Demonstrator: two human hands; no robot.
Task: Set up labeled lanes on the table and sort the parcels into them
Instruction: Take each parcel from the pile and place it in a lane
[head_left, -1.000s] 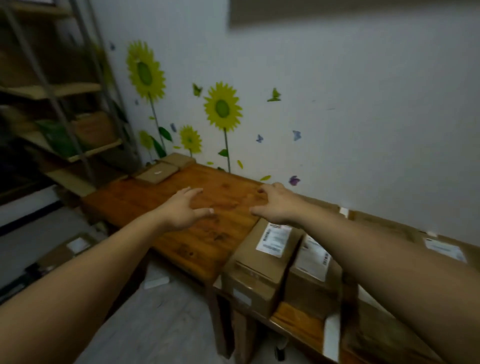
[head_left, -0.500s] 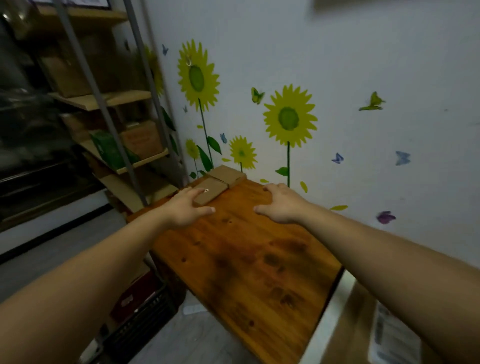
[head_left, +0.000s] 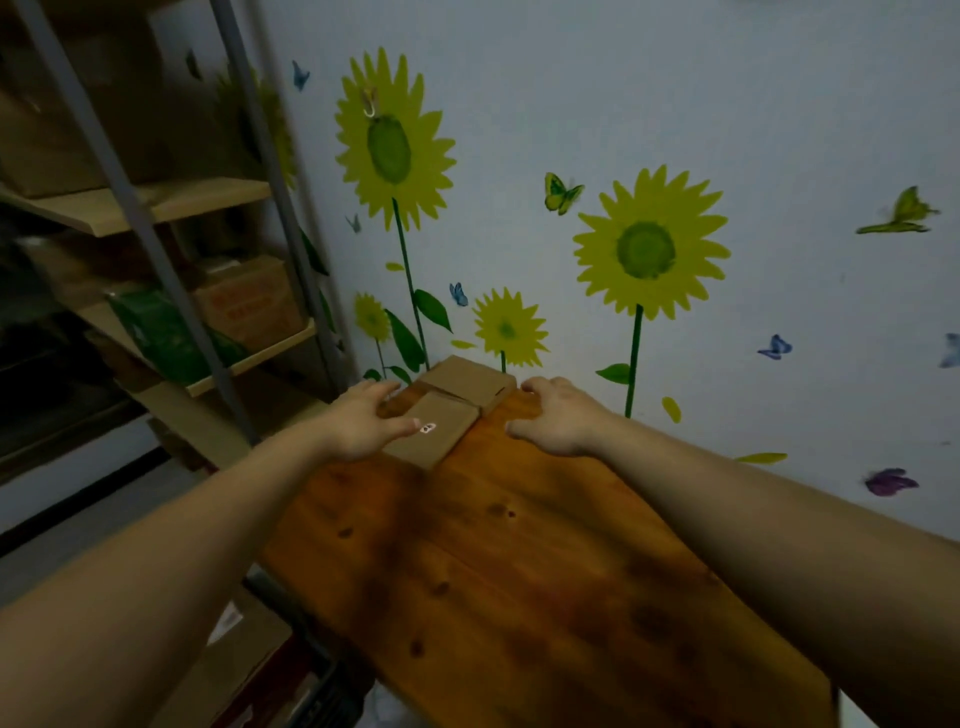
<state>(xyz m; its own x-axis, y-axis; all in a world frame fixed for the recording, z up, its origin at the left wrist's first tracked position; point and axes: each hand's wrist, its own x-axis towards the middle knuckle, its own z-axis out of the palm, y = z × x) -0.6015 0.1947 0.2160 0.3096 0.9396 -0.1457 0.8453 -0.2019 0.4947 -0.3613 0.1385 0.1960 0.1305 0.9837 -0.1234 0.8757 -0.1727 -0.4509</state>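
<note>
Two small flat cardboard boxes lie side by side at the far end of the wooden table (head_left: 519, 571). The nearer box (head_left: 441, 434) carries a small white sticker; the farther box (head_left: 470, 382) sits against the wall. My left hand (head_left: 363, 423) hovers at the left edge of the nearer box, fingers spread, thumb over its top. My right hand (head_left: 556, 415) is just right of the farther box, fingers loosely bent over the tabletop. Neither hand holds anything.
A metal shelf rack (head_left: 156, 249) with cardboard boxes and a green bag stands left of the table. The wall (head_left: 779, 104) behind has sunflower and butterfly stickers. A dark crate (head_left: 322, 696) and cardboard lie on the floor at the table's left.
The view has swung left, away from the labelled parcels. Both hands have reached forward along the table to the two small boxes at its far end.
</note>
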